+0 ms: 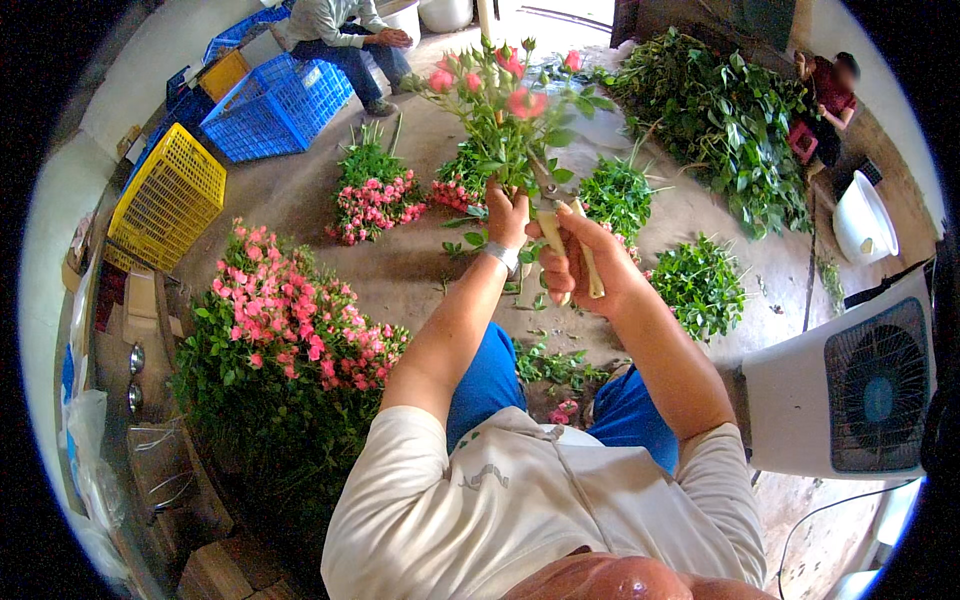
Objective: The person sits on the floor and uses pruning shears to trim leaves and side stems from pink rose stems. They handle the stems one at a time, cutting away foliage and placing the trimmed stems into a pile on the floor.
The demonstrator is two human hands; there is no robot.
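Observation:
My left hand [505, 215] grips the stems of an upright spray of pink roses and buds [490, 85] in the upper middle of the head view. My right hand [605, 260] is closed round the pale handles of pruning shears [550, 205], whose blades reach up into the leaves just beside my left hand. A large pile of pink roses [295, 310] lies to my lower left. Bundles of cut roses [375, 205] and leafy bunches [695, 290] lie on the floor ahead, with loose leaves and blooms between my legs.
Blue crates [265, 110] and a yellow crate [170, 195] stand left, near a seated person [350, 45]. Another person [830, 95] sits right, beside a heap of greenery [725, 130] and a white basin [865, 220]. A fan unit [825, 390] is at my right.

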